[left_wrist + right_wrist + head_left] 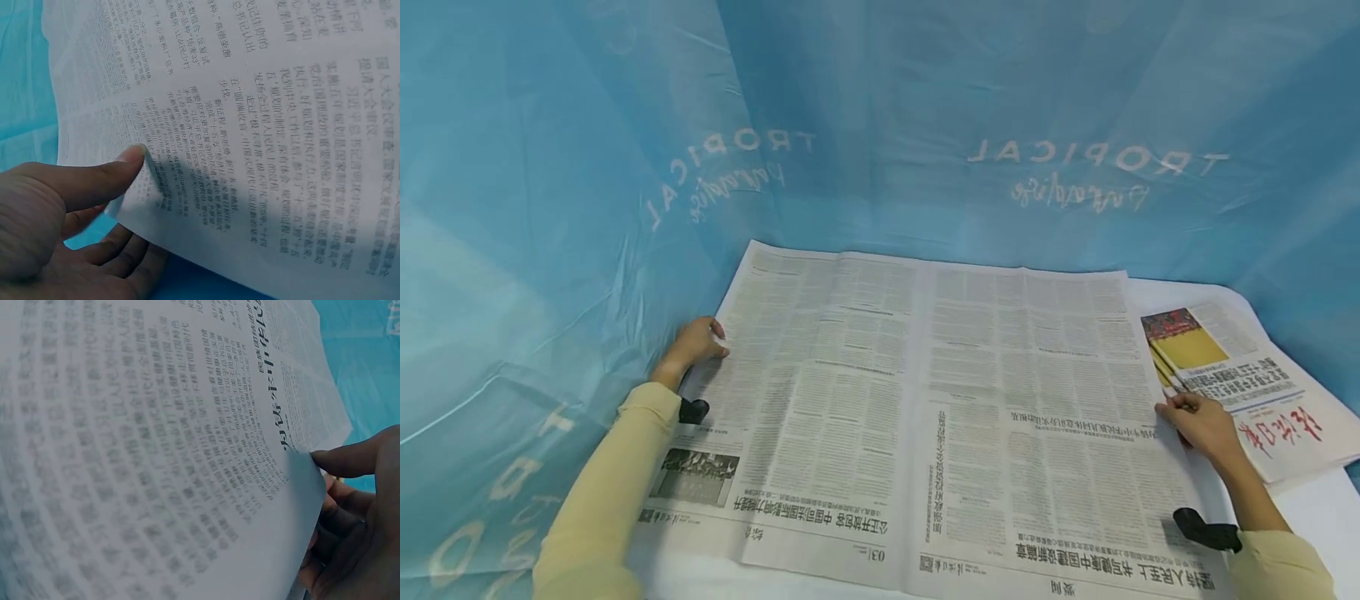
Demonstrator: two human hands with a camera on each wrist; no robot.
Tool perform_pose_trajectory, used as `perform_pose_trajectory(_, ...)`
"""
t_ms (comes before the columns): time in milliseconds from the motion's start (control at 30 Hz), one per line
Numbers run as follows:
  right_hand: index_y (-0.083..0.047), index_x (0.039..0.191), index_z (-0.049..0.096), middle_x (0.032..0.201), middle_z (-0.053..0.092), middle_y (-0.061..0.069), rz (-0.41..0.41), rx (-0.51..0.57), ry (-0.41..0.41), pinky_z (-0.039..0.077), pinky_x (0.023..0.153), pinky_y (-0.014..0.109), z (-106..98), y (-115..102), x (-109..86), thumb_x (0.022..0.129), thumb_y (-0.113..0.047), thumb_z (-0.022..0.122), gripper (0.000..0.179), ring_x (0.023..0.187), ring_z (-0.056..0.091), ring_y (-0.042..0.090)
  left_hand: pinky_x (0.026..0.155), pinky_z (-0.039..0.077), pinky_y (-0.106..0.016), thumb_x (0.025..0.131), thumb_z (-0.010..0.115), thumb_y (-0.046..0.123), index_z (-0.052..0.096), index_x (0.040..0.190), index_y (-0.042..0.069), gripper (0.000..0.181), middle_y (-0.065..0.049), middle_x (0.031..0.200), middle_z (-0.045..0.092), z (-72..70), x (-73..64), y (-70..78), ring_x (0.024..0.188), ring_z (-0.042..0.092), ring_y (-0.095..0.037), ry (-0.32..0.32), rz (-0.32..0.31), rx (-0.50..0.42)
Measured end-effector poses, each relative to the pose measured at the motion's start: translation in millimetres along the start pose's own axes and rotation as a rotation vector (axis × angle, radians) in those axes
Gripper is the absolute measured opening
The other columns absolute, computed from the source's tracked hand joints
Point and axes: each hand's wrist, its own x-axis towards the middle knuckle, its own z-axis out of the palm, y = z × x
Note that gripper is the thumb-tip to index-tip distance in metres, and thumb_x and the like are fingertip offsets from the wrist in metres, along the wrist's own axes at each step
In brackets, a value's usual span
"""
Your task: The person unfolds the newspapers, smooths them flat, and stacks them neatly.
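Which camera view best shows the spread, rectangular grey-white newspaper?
The head view: the spread newspaper appears nearly whole. Left wrist shows only a close-up beside its left edge; right wrist, its right edge.

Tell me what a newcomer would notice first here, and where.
The big open newspaper spread across the white surface, its side edges pinched by the left hand and right hand. Next, the blue sheeting behind, with mirrored TROPICAL lettering. Then the red characters on another newspaper, far right.

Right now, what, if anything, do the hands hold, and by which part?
The open newspaper: the left hand pinches its left edge, the right hand its right edge.
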Motion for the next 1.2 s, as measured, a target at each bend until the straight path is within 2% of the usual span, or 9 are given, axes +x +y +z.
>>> perform_pose_trajectory(100,0.011,0.103,0.055,0.061,0.052,0.002,0.009,-0.009,-0.016,0.037,0.051,0.032,-1.7,1.8,-3.0,0.098,-0.034,0.051,0.045,0.052,0.048,0.014,0.077,0.045,-0.046,0.085,0.069,-0.001,0.054,0.109,-0.018,0.033,-0.033,0.102,0.057,0.0,0.1,1.3,0.086,0.054,-0.039,-0.034,-0.008,0.046)
perform_pose_trajectory(267,0.010,0.097,0.056,0.058,0.051,0.001,-0.006,-0.029,-0.018,0.036,0.050,0.032,-0.7,0.9,-2.3,0.099,-0.032,0.052,0.042,0.050,0.047,0.015,0.084,0.046,-0.050,0.089,0.064,-0.001,0.050,0.121,-0.021,0.040,-0.039,0.115,0.054,-0.3,1.5,0.6,0.096,0.055,-0.043,-0.047,-0.031,0.068)
perform_pose_trajectory(567,0.008,0.092,0.055,0.058,0.050,0.001,-0.042,-0.054,0.001,0.037,0.047,0.030,0.6,0.5,-3.0,0.097,-0.026,0.055,0.035,0.050,0.047,0.014,0.085,0.044,-0.051,0.087,0.066,-0.002,0.046,0.125,-0.021,0.047,-0.039,0.118,0.051,-1.2,3.3,1.8,0.093,0.051,-0.039,-0.087,-0.049,0.079)
perform_pose_trajectory(800,0.007,0.087,0.055,0.062,0.052,0.004,-0.105,-0.109,0.036,0.035,0.049,0.030,2.5,-2.6,-0.6,0.095,-0.024,0.056,0.032,0.054,0.046,0.016,0.088,0.044,-0.053,0.086,0.066,-0.003,0.045,0.125,-0.024,0.049,-0.042,0.121,0.048,-4.4,2.2,1.8,0.098,0.050,-0.044,-0.085,-0.049,0.115)
perform_pose_trajectory(933,0.006,0.086,0.054,0.066,0.053,0.007,-0.114,-0.140,0.040,0.034,0.051,0.030,2.7,-4.4,-1.0,0.094,-0.022,0.057,0.030,0.058,0.046,0.017,0.091,0.044,-0.054,0.086,0.066,-0.002,0.042,0.126,-0.027,0.053,-0.044,0.123,0.046,-4.4,2.8,2.1,0.103,0.051,-0.047,-0.079,-0.065,0.143)
perform_pose_trajectory(1033,0.005,0.087,0.053,0.066,0.052,0.006,-0.118,-0.150,0.022,0.035,0.051,0.030,1.8,-5.0,-1.3,0.094,-0.023,0.057,0.029,0.059,0.046,0.017,0.087,0.046,-0.054,0.085,0.067,-0.002,0.046,0.120,-0.028,0.049,-0.043,0.117,0.049,-4.0,2.6,3.2,0.097,0.052,-0.045,-0.064,-0.064,0.163)
perform_pose_trajectory(1200,0.004,0.087,0.052,0.064,0.052,0.004,-0.133,-0.156,-0.034,0.035,0.051,0.030,-2.6,-5.7,0.1,0.092,-0.022,0.060,0.028,0.057,0.047,0.017,0.069,0.046,-0.046,0.082,0.070,-0.002,0.056,0.098,-0.023,0.030,-0.030,0.086,0.055,-4.3,0.6,5.6,0.073,0.048,-0.032,-0.047,-0.033,0.196)
